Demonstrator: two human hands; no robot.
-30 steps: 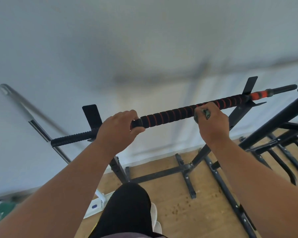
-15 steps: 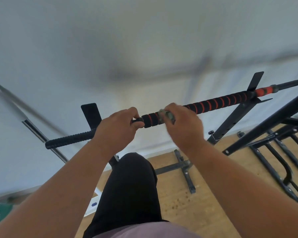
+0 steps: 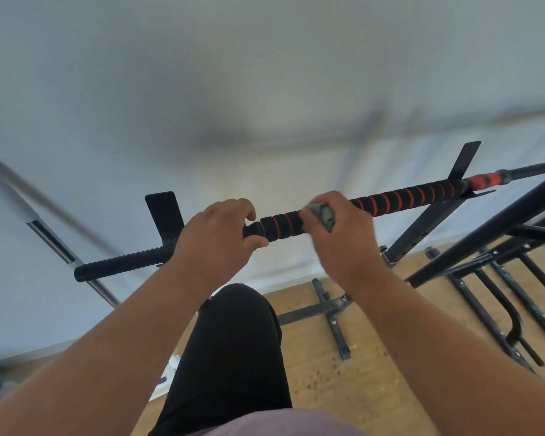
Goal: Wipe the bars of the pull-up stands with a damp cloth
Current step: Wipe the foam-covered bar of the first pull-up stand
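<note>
A white wall (image 3: 265, 73) and wooden floor (image 3: 343, 372) are observed. The padded bar (image 3: 403, 196) is gripped by the left hand (image 3: 214, 243); a green cloth (image 3: 321, 215) is held around it by the right hand (image 3: 343, 240). No legible writing is seen.

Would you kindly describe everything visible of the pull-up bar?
The pull-up bar is black foam-like padding ringed with red bands, slanting up to the right on black stand brackets. Its left end is a ribbed black grip. The left hand grips it; the right hand presses a greenish cloth against it.
</note>
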